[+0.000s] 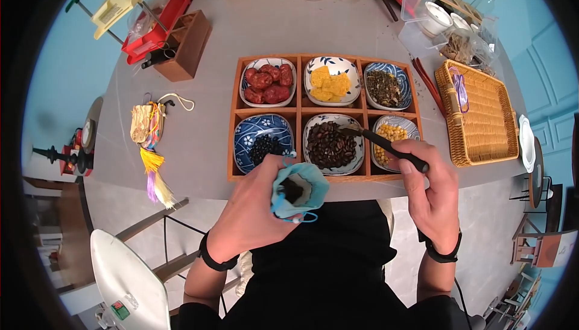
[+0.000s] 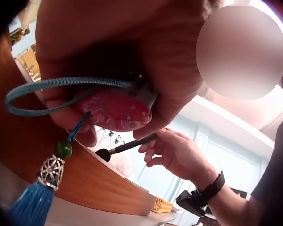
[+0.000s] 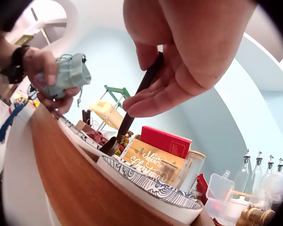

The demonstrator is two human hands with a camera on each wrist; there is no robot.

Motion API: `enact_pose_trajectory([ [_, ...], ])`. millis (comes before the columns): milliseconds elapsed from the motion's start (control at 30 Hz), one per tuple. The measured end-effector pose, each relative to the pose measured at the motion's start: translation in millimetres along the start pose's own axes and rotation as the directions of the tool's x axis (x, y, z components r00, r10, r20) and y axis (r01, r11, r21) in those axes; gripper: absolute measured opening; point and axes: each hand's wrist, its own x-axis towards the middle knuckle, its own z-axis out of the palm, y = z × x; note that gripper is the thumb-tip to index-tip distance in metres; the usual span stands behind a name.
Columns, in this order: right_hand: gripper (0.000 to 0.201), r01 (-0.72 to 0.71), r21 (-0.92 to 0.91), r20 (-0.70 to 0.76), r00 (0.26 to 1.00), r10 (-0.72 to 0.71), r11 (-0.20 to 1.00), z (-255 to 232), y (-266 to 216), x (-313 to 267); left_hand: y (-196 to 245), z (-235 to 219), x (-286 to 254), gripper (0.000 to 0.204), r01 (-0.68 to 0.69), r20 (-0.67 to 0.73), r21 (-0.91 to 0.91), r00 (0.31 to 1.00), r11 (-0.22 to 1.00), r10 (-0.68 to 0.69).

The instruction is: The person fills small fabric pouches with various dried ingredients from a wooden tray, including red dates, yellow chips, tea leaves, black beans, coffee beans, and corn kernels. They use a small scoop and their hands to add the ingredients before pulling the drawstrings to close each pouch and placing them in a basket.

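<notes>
My left hand (image 1: 247, 209) grips a light-blue drawstring pouch (image 1: 318, 190), its mouth spread and dark matter visible inside. In the left wrist view the pouch's pink patterned part (image 2: 120, 110) shows, with a blue tassel (image 2: 35, 202) hanging under a green bead. A small spoon (image 1: 392, 144) with a black handle is pinched in my right hand (image 1: 437, 200). Its tip lies over the dark brown beans (image 1: 332, 152) in the front middle bowl. Left of that, a blue floral bowl (image 1: 247, 134) contains black beans; to the right are yellow kernels (image 1: 392, 134), partly behind the spoon and hand.
The wooden divided tray (image 1: 298, 82) also holds bowls of red dates (image 1: 268, 82), yellow pieces (image 1: 330, 85) and dried leaf bits (image 1: 384, 87). A wicker basket (image 1: 482, 119) lies at right, a tasselled sachet (image 1: 148, 125) at left. A wooden box (image 1: 187, 46) stands behind it.
</notes>
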Motion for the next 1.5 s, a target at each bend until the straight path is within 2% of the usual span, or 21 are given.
enact_pose_trajectory([
  [67,0.016,-0.021,0.009,0.005,1.0,0.021,1.0,-1,-1,-1,7,1,4,0.06,-0.027,0.011,0.04,1.0,0.999,0.026],
  [133,0.016,-0.059,-0.002,-0.053,0.997,0.059,0.998,2,1,0,13,0,8,0.063,-0.04,0.046,0.097,0.998,0.995,0.035],
  [267,0.013,-0.118,-0.022,-0.017,0.993,0.118,0.993,2,4,-8,19,-1,11,0.065,-0.025,0.067,0.108,0.998,0.994,0.018],
  [333,0.013,-0.16,0.097,-0.082,0.982,0.168,0.982,7,7,-11,17,1,14,0.067,-0.024,0.163,0.173,0.987,0.985,-0.005],
  [367,0.013,-0.161,0.096,-0.085,0.982,0.17,0.982,8,6,-13,19,2,15,0.067,-0.026,0.166,0.174,0.986,0.984,-0.003],
  [433,0.016,-0.357,0.284,-0.11,0.91,0.4,0.89,12,5,-14,21,6,16,0.068,-0.052,0.156,0.241,0.988,0.969,0.014],
  [467,0.016,-0.359,0.283,-0.11,0.909,0.402,0.889,15,5,-15,22,7,17,0.068,-0.052,0.157,0.241,0.987,0.969,0.013],
  [533,0.019,-0.445,0.482,-0.098,0.828,0.552,0.755,23,6,-16,24,7,20,0.065,-0.097,0.225,0.331,0.974,0.939,0.021],
  [567,0.021,-0.439,0.523,-0.108,0.816,0.568,0.73,28,6,-17,23,7,19,0.065,-0.095,0.224,0.332,0.974,0.939,0.019],
  [667,0.027,-0.432,0.555,-0.169,0.778,0.605,0.711,41,7,-21,20,8,19,0.068,-0.096,0.174,0.319,0.984,0.943,0.042],
  [733,0.026,-0.429,0.587,-0.169,0.765,0.621,0.687,42,8,-24,18,6,18,0.065,-0.047,0.147,0.18,0.989,0.983,0.02],
  [767,0.025,-0.423,0.617,-0.169,0.752,0.637,0.664,42,9,-25,14,6,17,0.065,-0.048,0.148,0.18,0.989,0.982,0.021],
  [833,0.026,-0.403,0.632,-0.205,0.736,0.645,0.662,42,11,-26,3,5,11,0.062,-0.018,0.09,-0.098,0.996,0.995,0.027],
  [867,0.027,-0.382,0.647,-0.24,0.72,0.652,0.66,41,13,-27,1,3,7,0.062,-0.019,0.09,-0.098,0.996,0.995,0.028],
  [967,0.027,-0.349,0.675,-0.263,0.71,0.654,0.65,36,18,-27,-7,-1,-5,0.058,-0.029,0.031,-0.18,0.999,0.983,0.035],
  [1067,0.027,-0.332,0.685,-0.272,0.709,0.651,0.648,27,16,-23,-5,-5,-6,0.058,0.024,0.012,-0.124,1.0,0.992,-0.023],
  [1167,0.026,-0.252,0.642,-0.338,0.754,0.563,0.724,14,8,-17,0,-6,-4,0.059,0.106,-0.002,-0.187,0.994,0.977,-0.108],
  [1333,0.025,-0.175,0.613,-0.331,0.829,0.451,0.771,-4,-34,-8,-9,1,-5,0.062,0.071,-0.021,-0.186,0.997,0.98,-0.076],
  [1400,0.025,-0.174,0.541,-0.187,0.929,0.32,0.823,-5,-50,-8,-9,3,-6,0.063,0.057,-0.027,-0.199,0.998,0.978,-0.063],
  [1433,0.024,-0.163,0.496,-0.145,0.953,0.267,0.853,-3,-55,-8,-7,3,-7,0.062,0.048,-0.016,-0.206,0.998,0.977,-0.052],
  [1500,0.025,-0.038,0.404,-0.08,0.994,0.077,0.914,-4,-53,-9,-8,3,-7,0.061,0.039,-0.005,-0.212,0.999,0.976,-0.041],
])
